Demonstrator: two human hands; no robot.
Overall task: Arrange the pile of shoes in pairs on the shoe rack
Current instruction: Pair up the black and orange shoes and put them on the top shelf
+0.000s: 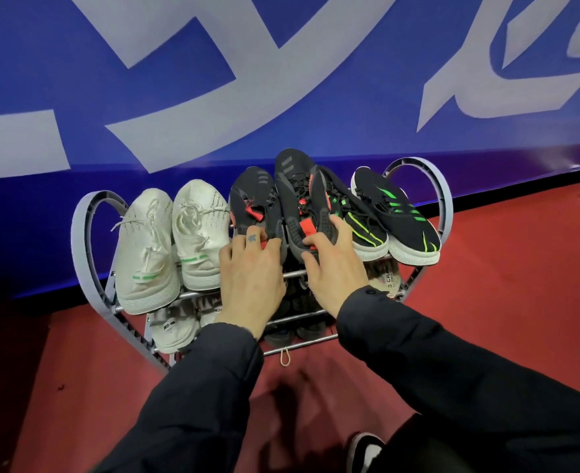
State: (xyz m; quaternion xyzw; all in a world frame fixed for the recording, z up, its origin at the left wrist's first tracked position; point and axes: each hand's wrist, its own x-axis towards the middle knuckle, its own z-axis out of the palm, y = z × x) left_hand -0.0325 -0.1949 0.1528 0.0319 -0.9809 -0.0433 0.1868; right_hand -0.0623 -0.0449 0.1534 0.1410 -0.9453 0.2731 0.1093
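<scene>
Top shelf of shoe rack point(87, 213): black-and-red pair being seated. Left shoe point(254, 199) is gripped at the heel by left hand point(251, 278); right shoe point(295, 199), tilted, by right hand point(336, 271), fingers curled. Levelling is likely needed next.

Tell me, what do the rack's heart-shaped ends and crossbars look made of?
The heart-shaped ends look like matte grey moulded plastic, judging by the ribbed webbing inside the frame. The crossbars look like thin metal tubes, shiny and silvery with bright glints, though chromed plastic cannot be ruled out.

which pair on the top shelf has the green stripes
The black pair at the right end of the top shelf. The white pair sits at the left end, and the middle black pair has red accents.
</scene>
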